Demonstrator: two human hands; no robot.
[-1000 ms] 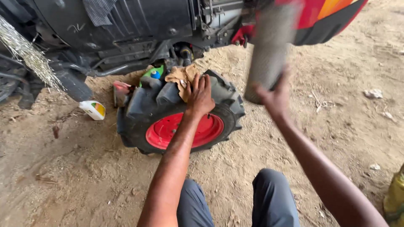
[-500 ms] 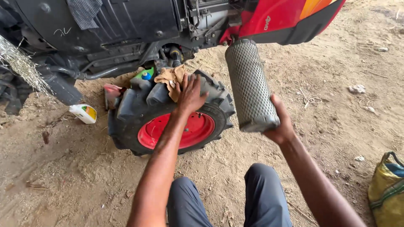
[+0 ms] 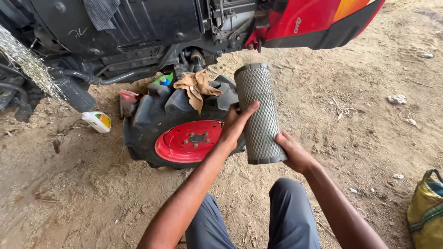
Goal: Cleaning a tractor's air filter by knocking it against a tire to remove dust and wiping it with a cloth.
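Observation:
I hold a grey cylindrical air filter (image 3: 259,110) with a mesh skin upright in front of me. My right hand (image 3: 291,151) grips its lower end from the right. My left hand (image 3: 235,124) lies flat against its left side, fingers spread. Just behind it a black tyre with a red rim (image 3: 187,138) lies on the dirt, with a tan rag (image 3: 197,87) draped on its top. My knees in grey trousers (image 3: 290,207) are at the bottom.
A tractor body (image 3: 152,23) with a red hood (image 3: 318,18) stands behind the tyre. A white and yellow bottle (image 3: 98,121) and a green bottle (image 3: 162,80) lie beside the tyre. A yellow bag (image 3: 427,207) sits at the lower right on the dirt.
My left hand left the tyre top and came onto the filter's side. My right hand brought the filter down and leftward, from raised high to in front of the tyre.

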